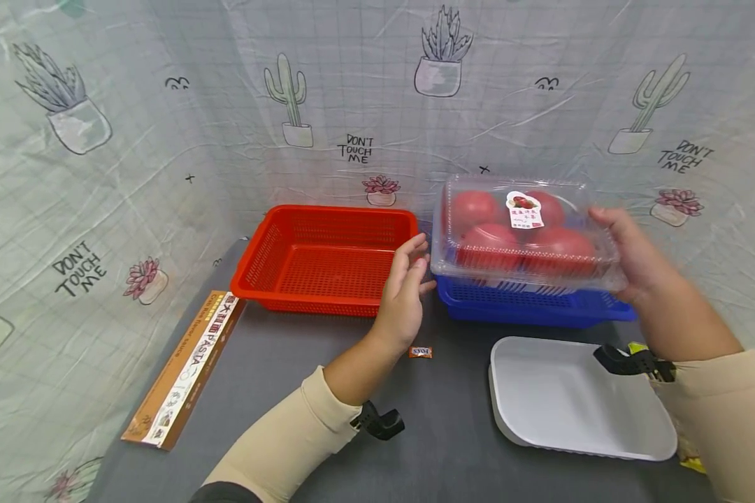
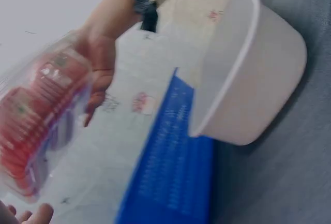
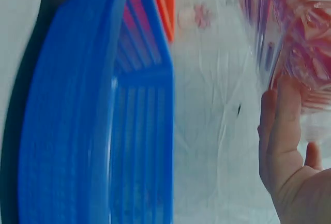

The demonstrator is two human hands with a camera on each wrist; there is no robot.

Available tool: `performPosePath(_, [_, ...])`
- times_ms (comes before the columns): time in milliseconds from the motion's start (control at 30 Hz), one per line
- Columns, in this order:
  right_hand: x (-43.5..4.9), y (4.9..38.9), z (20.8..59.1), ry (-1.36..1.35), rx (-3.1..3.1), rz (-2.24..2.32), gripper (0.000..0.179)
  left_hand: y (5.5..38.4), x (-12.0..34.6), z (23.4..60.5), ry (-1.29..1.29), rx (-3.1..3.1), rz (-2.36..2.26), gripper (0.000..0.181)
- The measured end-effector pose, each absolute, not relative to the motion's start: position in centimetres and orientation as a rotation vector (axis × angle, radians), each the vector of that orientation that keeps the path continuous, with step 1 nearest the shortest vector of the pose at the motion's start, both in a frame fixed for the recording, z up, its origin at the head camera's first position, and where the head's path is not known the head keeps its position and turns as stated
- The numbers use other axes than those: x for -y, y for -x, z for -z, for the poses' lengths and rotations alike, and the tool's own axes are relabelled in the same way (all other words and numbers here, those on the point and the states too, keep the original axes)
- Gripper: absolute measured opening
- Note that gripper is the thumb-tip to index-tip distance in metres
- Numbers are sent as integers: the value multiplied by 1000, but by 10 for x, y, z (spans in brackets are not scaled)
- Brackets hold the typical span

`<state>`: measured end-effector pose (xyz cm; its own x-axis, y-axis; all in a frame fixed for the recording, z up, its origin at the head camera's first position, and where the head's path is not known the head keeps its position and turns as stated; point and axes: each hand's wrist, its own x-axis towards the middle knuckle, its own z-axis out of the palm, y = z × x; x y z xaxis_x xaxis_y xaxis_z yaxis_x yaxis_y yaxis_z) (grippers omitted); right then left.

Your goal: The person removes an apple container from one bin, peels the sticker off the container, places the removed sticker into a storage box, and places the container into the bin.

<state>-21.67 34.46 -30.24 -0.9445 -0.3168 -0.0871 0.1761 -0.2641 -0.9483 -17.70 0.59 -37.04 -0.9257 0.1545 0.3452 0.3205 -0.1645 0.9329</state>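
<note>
A clear plastic box of tomatoes [image 1: 522,241] with a white label on its lid is held up over the blue basket [image 1: 509,312]. My right hand [image 1: 632,258] grips its right end; in the right wrist view, fingers [image 3: 285,118] reach under the box's edge and the thumb stands apart. At the box's left end, my left hand [image 1: 404,300] is raised with loosely bent fingers, its fingertips close to the plastic. Those fingertips [image 2: 40,214] appear just below the box in the left wrist view. Slats of the blue basket show below the box in the right wrist view.
A red basket [image 1: 308,304] stands left of the blue one. Nearer on the grey table are a white tub [image 1: 572,398], a small orange wrapped sweet [image 1: 421,353] and a long pasta box [image 1: 182,377]. Yellow packaging [image 1: 692,462] lies partly hidden behind the right sleeve. Printed cloth hangs behind.
</note>
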Motion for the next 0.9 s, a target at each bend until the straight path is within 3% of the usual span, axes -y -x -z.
performPosePath(367, [-283,184,319,307,-1713,2252,41,166,51,335,521,1963,2399,49])
performPosePath(700, [-226,163,342,240,-1762,2190,36,138,107,349,391,2059,2341,47])
performPosePath(900, [-189,154,354,237,-1834,2126,45,120,142,361,358,2040,2326,48])
